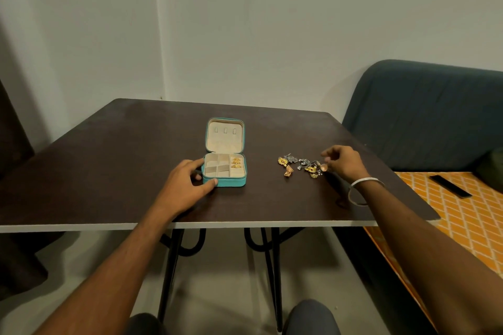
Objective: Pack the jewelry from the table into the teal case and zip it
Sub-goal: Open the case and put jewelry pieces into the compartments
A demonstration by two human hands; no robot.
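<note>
Dark surface [109, 171] by grey wall: teal case [224, 168] open mid-top w/ gold pcs in rt compartment, left hand [187, 185] fingers spread against its left side, right hand [343, 162] fingertips pinched on copper pc at jewelry pile [300, 166] edge.

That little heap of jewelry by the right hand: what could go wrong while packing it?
The jewelry pile looks tangled, so lifting one piece might drag others along. The right hand works near the table edge, where a piece might slide off. The teal case has small compartments, and only the left hand steadies it.
</note>
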